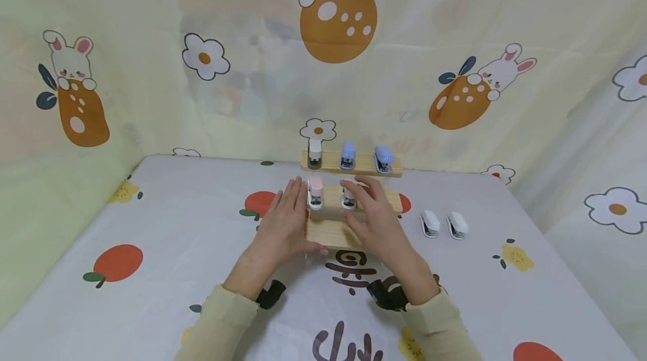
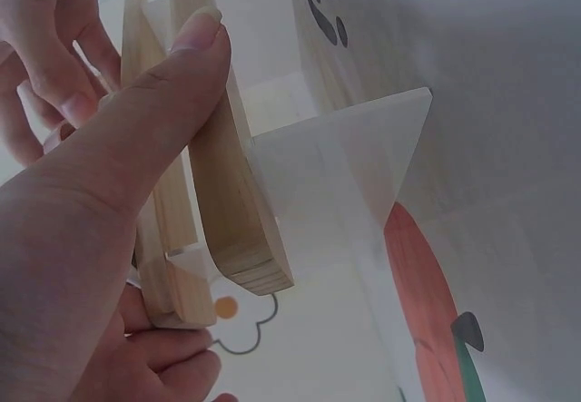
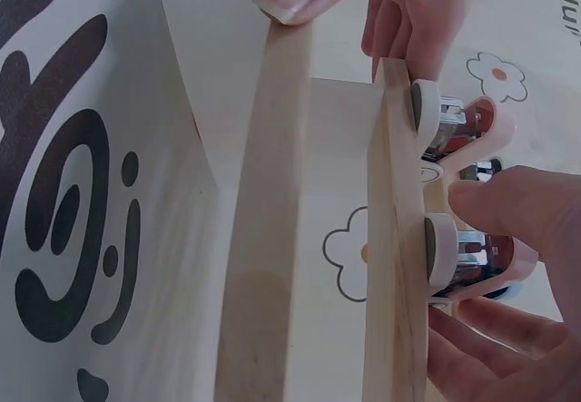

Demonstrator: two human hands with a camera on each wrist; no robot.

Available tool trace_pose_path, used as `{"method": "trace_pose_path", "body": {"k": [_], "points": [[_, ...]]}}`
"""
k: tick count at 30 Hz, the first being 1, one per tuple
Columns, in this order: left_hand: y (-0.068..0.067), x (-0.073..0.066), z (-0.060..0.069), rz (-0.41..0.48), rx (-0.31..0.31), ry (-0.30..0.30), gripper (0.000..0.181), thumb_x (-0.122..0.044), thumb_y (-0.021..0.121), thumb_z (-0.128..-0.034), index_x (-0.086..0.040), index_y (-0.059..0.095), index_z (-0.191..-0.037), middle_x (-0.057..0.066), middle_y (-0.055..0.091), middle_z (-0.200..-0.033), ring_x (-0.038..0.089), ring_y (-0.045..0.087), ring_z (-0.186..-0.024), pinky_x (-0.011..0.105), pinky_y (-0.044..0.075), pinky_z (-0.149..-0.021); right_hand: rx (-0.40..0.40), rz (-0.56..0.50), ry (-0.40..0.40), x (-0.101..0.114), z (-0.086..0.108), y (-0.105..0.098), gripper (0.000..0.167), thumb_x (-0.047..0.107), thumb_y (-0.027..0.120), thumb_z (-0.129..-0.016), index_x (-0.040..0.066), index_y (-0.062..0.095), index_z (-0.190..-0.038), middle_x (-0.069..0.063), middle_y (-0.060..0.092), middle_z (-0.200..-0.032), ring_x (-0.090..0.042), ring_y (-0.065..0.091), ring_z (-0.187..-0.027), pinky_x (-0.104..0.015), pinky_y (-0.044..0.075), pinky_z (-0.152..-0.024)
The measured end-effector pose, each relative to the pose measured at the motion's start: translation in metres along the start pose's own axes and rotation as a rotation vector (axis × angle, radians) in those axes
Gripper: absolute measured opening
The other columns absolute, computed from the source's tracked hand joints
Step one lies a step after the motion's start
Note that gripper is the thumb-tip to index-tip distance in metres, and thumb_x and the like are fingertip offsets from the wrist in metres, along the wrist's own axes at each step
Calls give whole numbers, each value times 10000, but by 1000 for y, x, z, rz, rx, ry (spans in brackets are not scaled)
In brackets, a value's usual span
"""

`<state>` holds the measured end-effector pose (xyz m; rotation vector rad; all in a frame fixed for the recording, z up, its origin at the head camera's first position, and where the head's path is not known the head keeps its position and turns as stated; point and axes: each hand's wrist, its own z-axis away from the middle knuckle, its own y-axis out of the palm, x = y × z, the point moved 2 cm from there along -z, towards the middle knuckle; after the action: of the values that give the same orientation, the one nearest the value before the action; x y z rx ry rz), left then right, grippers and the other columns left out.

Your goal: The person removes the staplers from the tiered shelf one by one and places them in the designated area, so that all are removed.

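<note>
A three-tier rack with wooden shelves (image 1: 331, 233) and clear supports (image 2: 336, 148) stands on the table. My left hand (image 1: 288, 223) lies along its left end with fingers straight, the thumb (image 2: 172, 84) on the lowest shelf's edge. On the middle shelf, a pink stapler (image 1: 315, 191) sits at the left end near those fingers. To its right, my right hand (image 1: 379, 223) pinches a second pink stapler (image 1: 348, 198) between thumb and fingers; it stands on the same shelf. In the right wrist view this stapler (image 3: 442, 255) is partly covered by the hand.
The top shelf (image 1: 331, 160) carries a white stapler (image 1: 314, 153) and two blue staplers (image 1: 347, 155) (image 1: 383, 159). Two white staplers (image 1: 429, 223) (image 1: 457, 225) lie on the patterned tablecloth right of the rack. A printed curtain (image 1: 242, 108) hangs behind.
</note>
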<state>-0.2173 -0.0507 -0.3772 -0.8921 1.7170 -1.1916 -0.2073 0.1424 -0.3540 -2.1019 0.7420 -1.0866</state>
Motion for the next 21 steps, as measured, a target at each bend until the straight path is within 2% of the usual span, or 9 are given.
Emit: {"method": "trace_pose_path", "body": {"k": [7, 14, 21], "points": [[0, 1, 0, 7, 6, -8, 1399, -643, 874, -566, 38, 162, -1559, 199, 155, -1648, 319, 157, -1540, 453, 183, -1267, -12, 9, -14, 0, -2, 1, 531, 106, 731, -887, 130, 525, -1377, -185, 404, -1466, -356, 514, -1280, -510, 515, -1031], [0, 1, -1, -4, -5, -3, 1398, -651, 873, -556, 43, 183, -1554, 200, 170, -1644, 322, 172, -1537, 457, 192, -1264, -10, 1, 4, 0, -2, 1, 511, 105, 728, -893, 88, 493, -1347, -157, 408, -1481, -336, 477, -1338, -496, 447, -1114], [0, 0, -1, 4, 2, -4, 1401, -649, 874, -557, 38, 174, -1557, 196, 162, -1647, 323, 165, -1538, 460, 186, -1265, -35, -8, -1, 0, -2, 2, 488, 32, 699, -893, 53, 478, -1328, -200, 441, -1454, -342, 472, -1349, -477, 428, -1135]]}}
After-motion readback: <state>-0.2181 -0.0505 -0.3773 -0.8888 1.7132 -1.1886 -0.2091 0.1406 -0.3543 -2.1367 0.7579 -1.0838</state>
